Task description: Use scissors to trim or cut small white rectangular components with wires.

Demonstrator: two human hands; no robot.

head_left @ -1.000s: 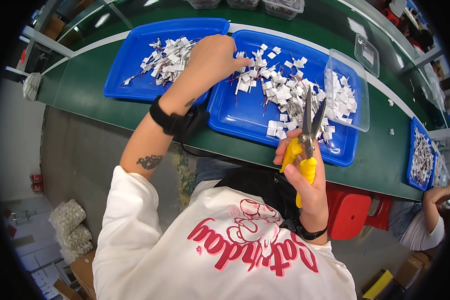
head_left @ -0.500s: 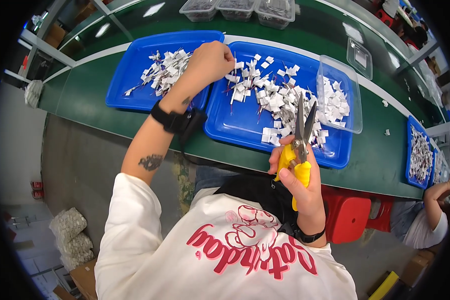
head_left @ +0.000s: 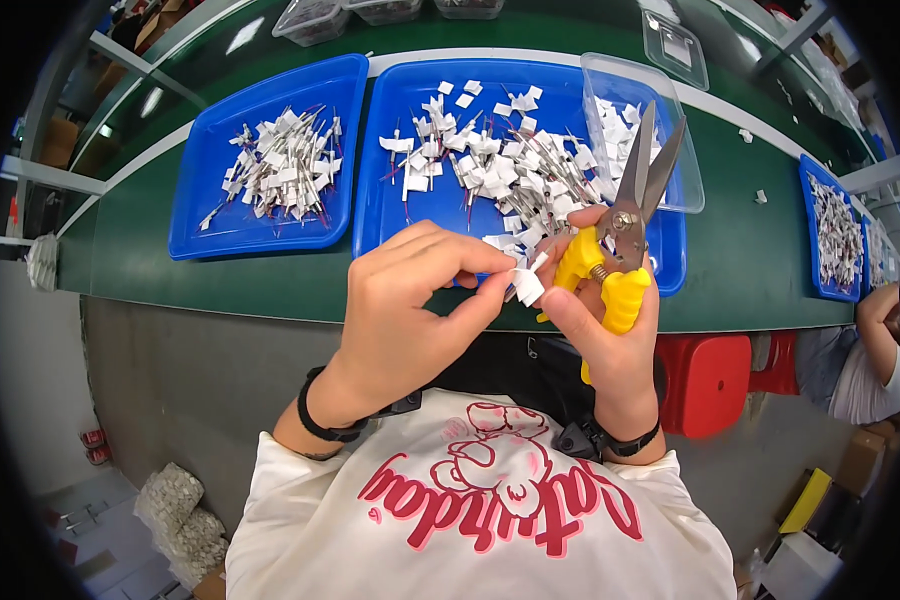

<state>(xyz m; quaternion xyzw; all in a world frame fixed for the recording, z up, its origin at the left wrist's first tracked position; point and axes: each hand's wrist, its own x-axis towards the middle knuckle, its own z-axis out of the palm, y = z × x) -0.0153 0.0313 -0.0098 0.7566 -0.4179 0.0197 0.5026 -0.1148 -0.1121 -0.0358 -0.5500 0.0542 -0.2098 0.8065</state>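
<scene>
In front of me, my left hand pinches a thin wire piece with a white paper tag between thumb and forefinger. My right hand is wrapped round yellow-handled snips; their blades point up and away, spread apart. The right thumb and fingertips are close beside the tagged piece; whether they touch it I cannot tell. Beyond both hands stands a large blue tray with a heap of similar tagged wire pieces. To its left, another blue tray holds a second heap.
A clear plastic box with white tags rests on the right part of the large tray. Clear tubs and a lid lie farther back on the green table. A red stool and another person's arm are at right.
My left hand has come back from between the trays to near my right hand, now with a tagged wire piece in it. The snips stay in my right hand.
</scene>
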